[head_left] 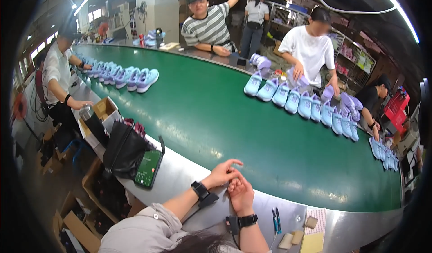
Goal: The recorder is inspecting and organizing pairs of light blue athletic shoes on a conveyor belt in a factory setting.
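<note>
My left hand (222,172) and my right hand (241,194) meet at the near edge of the green conveyor belt (189,104). The left one has its index finger stretched out to the right, and its other fingers touch the right hand's fingertips. My right hand is turned palm up with its fingers curled in, and nothing shows in it. Each wrist wears a black strap with a small device. Both hands are nearest to the metal ledge (180,167); no shoe is within their touch.
Light blue sneakers (267,90) line the belt's far right side; another row (146,80) stands far left. On the ledge are a phone (147,168), a black bag (121,149), blue pens (276,220), tan blocks (286,241) and a paper pad (312,239). Several people work around the belt.
</note>
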The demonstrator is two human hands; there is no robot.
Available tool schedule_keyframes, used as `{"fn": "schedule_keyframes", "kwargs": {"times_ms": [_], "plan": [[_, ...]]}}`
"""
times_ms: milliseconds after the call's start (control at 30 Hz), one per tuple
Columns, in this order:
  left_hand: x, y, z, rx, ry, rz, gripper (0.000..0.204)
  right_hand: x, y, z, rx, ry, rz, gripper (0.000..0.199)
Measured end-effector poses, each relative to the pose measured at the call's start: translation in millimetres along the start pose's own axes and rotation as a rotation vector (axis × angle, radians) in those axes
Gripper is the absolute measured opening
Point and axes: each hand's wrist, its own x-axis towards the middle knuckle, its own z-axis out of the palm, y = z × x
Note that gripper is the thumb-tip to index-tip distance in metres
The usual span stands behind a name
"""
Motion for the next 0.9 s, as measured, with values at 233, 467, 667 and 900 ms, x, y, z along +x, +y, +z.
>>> {"fn": "schedule_keyframes", "kwargs": {"times_ms": [233, 467, 667, 900], "plan": [[2, -9, -5, 0.134, 0.06, 0.047, 0.013, 7, 2, -1, 0.017, -0.018, -0.026, 0.039], [0, -13, -2, 0.098, 0.097, 0.068, 0.013, 4, 2, -6, 0.013, -0.05, -0.037, 0.038], [1, -14, 1, 0.11, 0.12, 0.08, 0.016, 2, -2, -6, 0.002, -0.033, -0.016, 0.039], [1, -12, 3, 0.226, 0.149, 0.026, 0.016, 2, -1, -7, 0.048, -0.046, -0.021, 0.035]]}}
